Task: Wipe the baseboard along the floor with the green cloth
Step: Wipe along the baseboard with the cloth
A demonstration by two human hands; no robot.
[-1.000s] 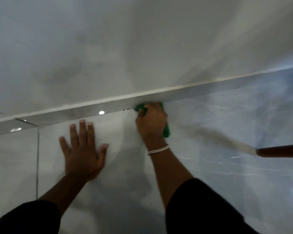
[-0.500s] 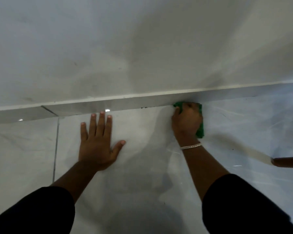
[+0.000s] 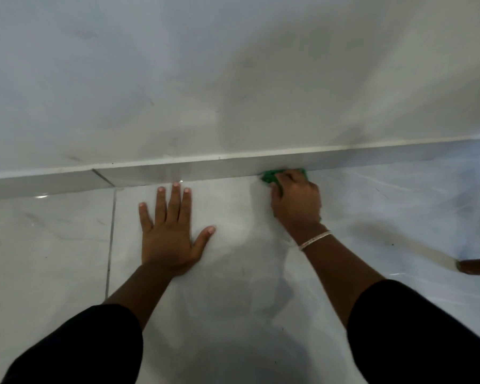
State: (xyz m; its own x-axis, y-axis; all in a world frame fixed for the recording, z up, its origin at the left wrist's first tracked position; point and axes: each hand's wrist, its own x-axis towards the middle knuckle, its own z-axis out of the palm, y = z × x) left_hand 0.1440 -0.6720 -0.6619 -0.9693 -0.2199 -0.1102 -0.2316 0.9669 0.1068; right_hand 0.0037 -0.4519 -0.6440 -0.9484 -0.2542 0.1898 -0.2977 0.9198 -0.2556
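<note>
A grey glossy baseboard (image 3: 178, 170) runs across the view where the white wall meets the tiled floor. My right hand (image 3: 297, 200) is closed over a green cloth (image 3: 269, 177) and presses it against the foot of the baseboard, right of centre. Most of the cloth is hidden under the hand; only its left and top edges show. My left hand (image 3: 169, 231) lies flat on the floor tile with fingers spread, fingertips just short of the baseboard, holding nothing.
The pale marble-look floor (image 3: 247, 273) has a grout line (image 3: 110, 245) left of my left hand. A brown wooden leg or handle (image 3: 477, 266) enters from the right edge. A joint in the baseboard (image 3: 103, 177) sits at the left.
My right hand has slid the cloth along the baseboard, to the right then slightly back left. The view has shifted. My left hand stays flat on the floor.
</note>
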